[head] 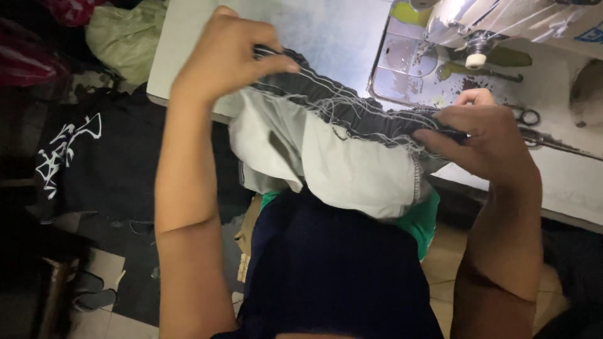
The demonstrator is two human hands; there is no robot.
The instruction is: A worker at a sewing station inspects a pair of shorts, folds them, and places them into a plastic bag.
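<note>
**Waistband stretched out by the sewing machine**

Holding one garment up over the near table edge. Left hand pinching the far-left end of the dark waistband, right hand gripping the right end. Soft, light, floppy, probably best grabbed by that band. One sewing machine, one pair of scissors at right.

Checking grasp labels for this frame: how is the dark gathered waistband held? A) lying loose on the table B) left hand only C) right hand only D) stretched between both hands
D: the left hand pinches one end of the dark gathered waistband and the right hand grips the other end, so the band spans between them above the white sewing table, with pale fabric hanging below.
</note>
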